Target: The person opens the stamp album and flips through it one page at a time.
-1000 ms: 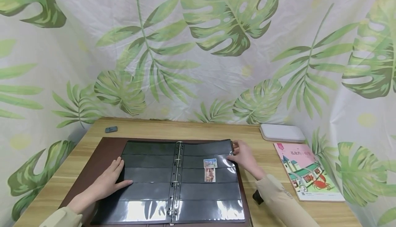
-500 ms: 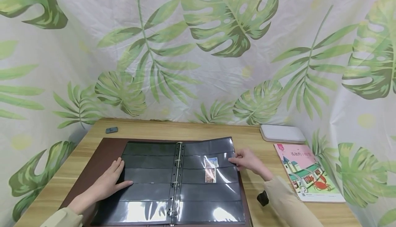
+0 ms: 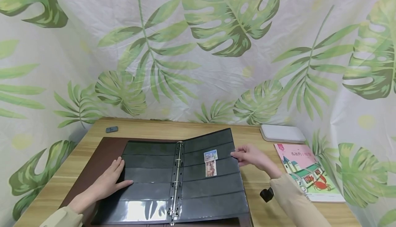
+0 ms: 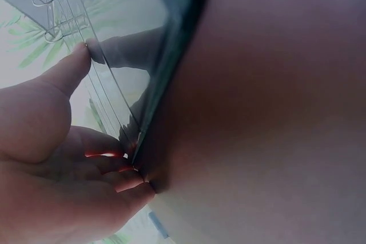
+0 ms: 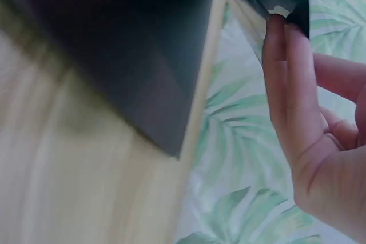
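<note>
A stamp album (image 3: 88, 172) with a brown cover lies spread on the table, its black pocket pages held by metal rings (image 3: 176, 184). My left hand (image 3: 106, 182) rests flat at the outer edge of the left page (image 3: 148, 173), thumb and fingers spread. Between thumb and fingers, my right hand (image 3: 255, 159) pinches the outer edge of the right page (image 3: 213, 189), which tilts up off the cover. Two stamps sit in that page, a blue one (image 3: 210, 155) above a reddish-brown one (image 3: 211, 168). In the right wrist view, the fingers (image 5: 294, 84) are behind the raised page.
To the right lies a pink picture book (image 3: 309, 172) with a red crab on it, and a white case (image 3: 282, 133) stands behind it. A small grey-blue block (image 3: 111, 129) is at the back left of the wooden table (image 3: 148, 127). Leaf-patterned cloth (image 3: 198, 65) hangs behind.
The right hand has lifted the outer edge of the right page off the album and shifted slightly right. The stamps tilt with it. The left hand has stayed in place.
</note>
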Available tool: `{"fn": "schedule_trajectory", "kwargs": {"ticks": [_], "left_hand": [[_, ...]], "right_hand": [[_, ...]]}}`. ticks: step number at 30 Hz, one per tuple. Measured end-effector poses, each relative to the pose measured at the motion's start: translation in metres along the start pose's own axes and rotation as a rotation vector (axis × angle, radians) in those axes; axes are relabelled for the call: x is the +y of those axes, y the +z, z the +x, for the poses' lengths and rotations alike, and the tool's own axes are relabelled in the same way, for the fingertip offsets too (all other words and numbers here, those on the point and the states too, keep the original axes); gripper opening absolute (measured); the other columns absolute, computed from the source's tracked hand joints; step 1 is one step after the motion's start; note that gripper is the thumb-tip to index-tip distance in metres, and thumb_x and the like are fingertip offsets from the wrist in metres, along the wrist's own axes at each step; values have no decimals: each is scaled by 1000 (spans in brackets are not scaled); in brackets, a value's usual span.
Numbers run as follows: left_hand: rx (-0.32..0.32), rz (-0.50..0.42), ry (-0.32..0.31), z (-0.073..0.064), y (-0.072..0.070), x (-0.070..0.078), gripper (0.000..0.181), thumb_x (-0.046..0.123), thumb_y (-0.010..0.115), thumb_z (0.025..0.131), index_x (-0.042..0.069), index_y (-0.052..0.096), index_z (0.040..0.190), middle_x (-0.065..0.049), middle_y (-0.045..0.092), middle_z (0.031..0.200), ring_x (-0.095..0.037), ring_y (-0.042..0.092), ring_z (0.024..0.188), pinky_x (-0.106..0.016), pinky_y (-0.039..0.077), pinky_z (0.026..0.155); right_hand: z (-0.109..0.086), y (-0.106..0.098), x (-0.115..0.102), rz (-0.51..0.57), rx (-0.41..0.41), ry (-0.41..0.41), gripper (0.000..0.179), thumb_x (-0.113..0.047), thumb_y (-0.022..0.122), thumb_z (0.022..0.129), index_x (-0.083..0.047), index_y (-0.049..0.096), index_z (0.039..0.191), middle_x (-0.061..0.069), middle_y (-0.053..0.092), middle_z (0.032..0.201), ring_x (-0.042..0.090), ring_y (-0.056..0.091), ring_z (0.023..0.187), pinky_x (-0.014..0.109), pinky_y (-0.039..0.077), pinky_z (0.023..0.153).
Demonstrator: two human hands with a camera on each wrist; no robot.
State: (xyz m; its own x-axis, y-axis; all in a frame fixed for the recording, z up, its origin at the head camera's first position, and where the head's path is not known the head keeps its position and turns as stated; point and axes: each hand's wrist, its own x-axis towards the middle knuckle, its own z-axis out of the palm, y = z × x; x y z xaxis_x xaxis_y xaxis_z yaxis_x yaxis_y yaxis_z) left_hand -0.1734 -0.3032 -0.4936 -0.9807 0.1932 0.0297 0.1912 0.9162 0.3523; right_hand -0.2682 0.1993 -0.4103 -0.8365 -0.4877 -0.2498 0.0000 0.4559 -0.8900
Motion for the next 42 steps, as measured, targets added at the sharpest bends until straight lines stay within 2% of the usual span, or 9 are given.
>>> {"fn": "schedule_trajectory", "kwargs": {"ticks": [7,14,19,26,28,30,37,39,42], "left_hand": [[6,2,4,-1,0,-1,90,39,75,85,-25,39,137,-48,30,146,-63,31,134,-68,36,107],[-1,-3,-3,-1,-1,-1,91,40,75,85,-25,37,138,-47,28,147,-63,30,135,-68,35,107],[-1,-3,-3,-1,-2,-1,91,40,75,85,-25,38,137,-47,29,147,-63,31,135,-68,36,106],[-42,-12,12,5,-14,8,92,39,78,82,-26,40,135,-48,30,145,-62,34,134,-67,38,104],[-51,-31,36,10,-23,21,88,39,76,84,-24,41,135,-47,33,144,-61,38,132,-66,41,102],[-51,-88,74,16,-36,43,83,40,72,88,-21,43,137,-43,38,145,-57,42,132,-64,43,102],[-62,-356,228,40,-81,148,67,43,59,98,0,44,147,-21,50,149,-39,53,133,-54,47,104],[-55,-396,271,48,-90,172,64,40,58,99,1,45,147,-19,50,149,-37,55,132,-53,48,105],[-45,-427,282,59,-99,199,61,36,59,100,1,44,148,-18,48,151,-36,55,133,-52,48,106]], "right_hand": [[5,2,-30,36,39,-29,32,-20,60,99,-12,46,71,-10,34,57,3,40,56,20,54,63],[5,5,-60,-1,53,-86,30,-20,59,100,-9,50,73,-10,34,55,3,41,55,21,55,63],[6,5,-74,27,50,-111,21,-20,56,101,-4,58,88,-8,37,60,5,42,57,22,54,63],[10,10,-87,26,42,-126,33,-23,52,103,7,61,115,-6,40,69,6,43,63,23,54,70],[12,13,-93,29,47,-130,37,-23,52,104,8,60,123,-6,43,73,6,45,65,22,55,72],[13,16,-100,35,52,-131,40,-23,52,103,8,58,129,-6,47,77,6,48,68,22,56,73],[22,31,-121,61,89,-168,36,-24,56,102,6,64,122,-10,46,65,6,48,63,21,52,66],[24,37,-126,52,111,-168,36,-25,57,101,4,65,122,-9,58,72,6,56,67,24,57,69],[27,48,-133,52,128,-162,36,-27,58,100,1,66,122,1,68,87,10,65,76,33,61,77]]}}
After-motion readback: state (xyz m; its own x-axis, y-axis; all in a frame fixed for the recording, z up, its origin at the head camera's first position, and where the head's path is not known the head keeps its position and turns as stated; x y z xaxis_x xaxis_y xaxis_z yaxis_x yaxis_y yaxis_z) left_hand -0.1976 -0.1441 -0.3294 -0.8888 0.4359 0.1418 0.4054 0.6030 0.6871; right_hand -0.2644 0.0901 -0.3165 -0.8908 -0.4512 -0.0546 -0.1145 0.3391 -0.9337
